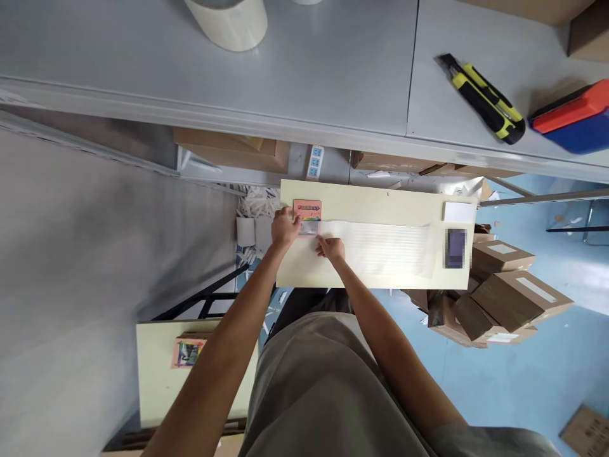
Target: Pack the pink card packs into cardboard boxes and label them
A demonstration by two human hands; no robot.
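A pink booklet (307, 208) with printed lettering lies near the left end of a pale yellow board table. A translucent, ribbed sheet of wrapping film (380, 244) stretches right from it, with its left end lying over the lower part of the booklet. My left hand (285, 227) is closed at the booklet's left edge, thumb on its front side. At the booklet's lower right corner my right hand (332, 248) pinches the edge of the film, its other fingers curled.
On the table's right end are a white card stack (459, 211) and a blurred dark rectangle (455, 248). The grey shelf (333, 76) above carries a utility knife (483, 101) and a tape roll (233, 22). Cartons (518, 295) are piled right; another booklet (188, 352) lies lower left.
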